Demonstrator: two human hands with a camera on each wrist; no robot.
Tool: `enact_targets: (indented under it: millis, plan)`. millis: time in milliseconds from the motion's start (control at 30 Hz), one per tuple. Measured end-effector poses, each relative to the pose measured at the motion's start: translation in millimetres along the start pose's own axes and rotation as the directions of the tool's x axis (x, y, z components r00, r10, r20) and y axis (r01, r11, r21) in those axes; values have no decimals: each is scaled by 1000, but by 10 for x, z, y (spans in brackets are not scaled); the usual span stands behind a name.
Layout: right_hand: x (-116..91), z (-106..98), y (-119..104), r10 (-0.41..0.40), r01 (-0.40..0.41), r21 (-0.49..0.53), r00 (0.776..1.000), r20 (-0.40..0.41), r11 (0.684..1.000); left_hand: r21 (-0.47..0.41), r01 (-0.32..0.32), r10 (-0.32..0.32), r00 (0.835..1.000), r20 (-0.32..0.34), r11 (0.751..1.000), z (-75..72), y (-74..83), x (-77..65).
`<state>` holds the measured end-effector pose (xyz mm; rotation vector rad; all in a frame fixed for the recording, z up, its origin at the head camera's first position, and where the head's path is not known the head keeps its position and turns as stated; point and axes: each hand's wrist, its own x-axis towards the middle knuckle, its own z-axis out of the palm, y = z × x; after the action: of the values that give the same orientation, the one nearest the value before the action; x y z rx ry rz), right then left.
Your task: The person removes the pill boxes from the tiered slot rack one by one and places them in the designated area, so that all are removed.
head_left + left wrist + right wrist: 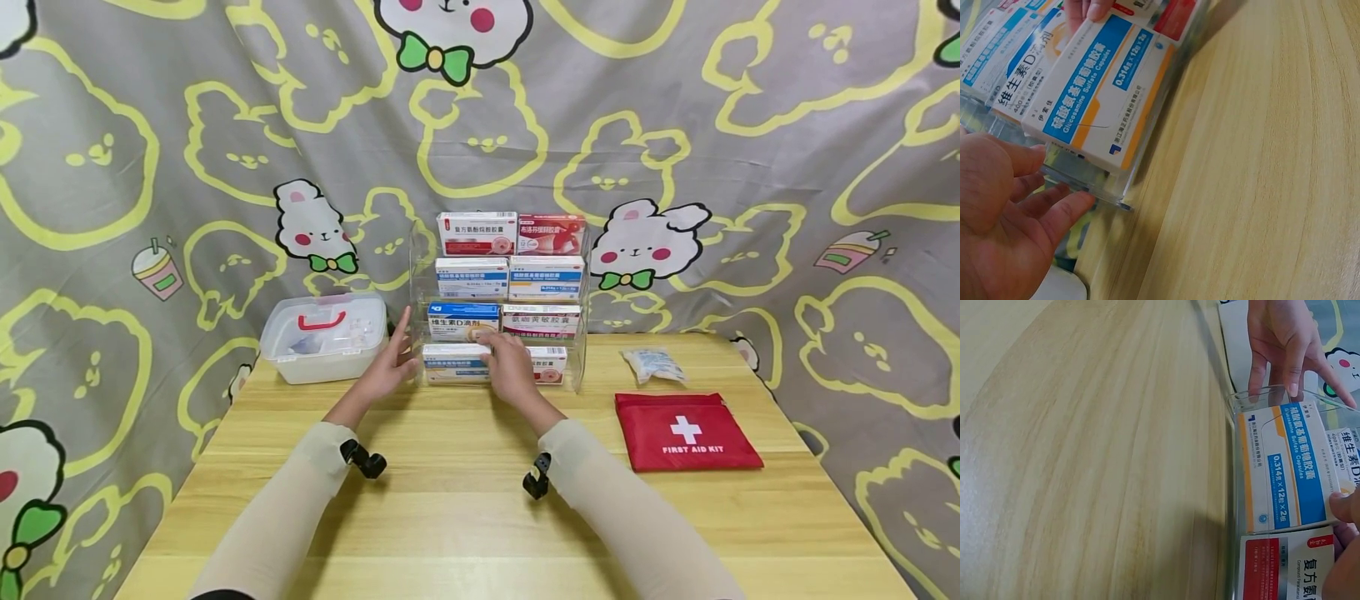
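Observation:
A clear tiered stand (1100,192) holds medicine boxes in several rows. In its bottom row, at the left, sits a white, blue and orange glucosamine capsule box (452,363). My right hand (513,368) pinches the upper edge of this box, thumb on its front; in the right wrist view the fingers are partly hidden behind it. My left hand (387,367) is at the stand's left side, fingers spread and fingertips touching the clear side panel. Above the pinched box is a blue and white vitamin D box (457,321); a red and white box (1288,565) stands beside it.
Left of the stand is a translucent lidded case (326,342) with a red handle. On the right lie a small clear packet (654,365) and a red first aid pouch (686,433). A patterned curtain (480,108) hangs behind the wooden table (450,517).

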<state>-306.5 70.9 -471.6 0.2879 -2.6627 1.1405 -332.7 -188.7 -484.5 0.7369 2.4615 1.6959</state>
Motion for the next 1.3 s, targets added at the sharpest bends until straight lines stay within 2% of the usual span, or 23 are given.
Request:
enact_targets:
  millis: [533,833,1133,1300]
  plan:
    - [2,-42,-23,21,-20,93,1000,-16,995,7,29,-29,1000,-3,1000,3,-20,6]
    - [17,-99,-52,12,-10,126,1000,-10,992,-12,14,-14,1000,1,1000,-3,-28,11]
    - [-10,-144,-94,28,-26,151,1000,-10,988,-34,71,-70,997,13,997,-2,-5,-14]
    - [-29,-180,-96,40,-38,149,999,-8,988,-35,53,-53,999,10,998,5,-3,-18]
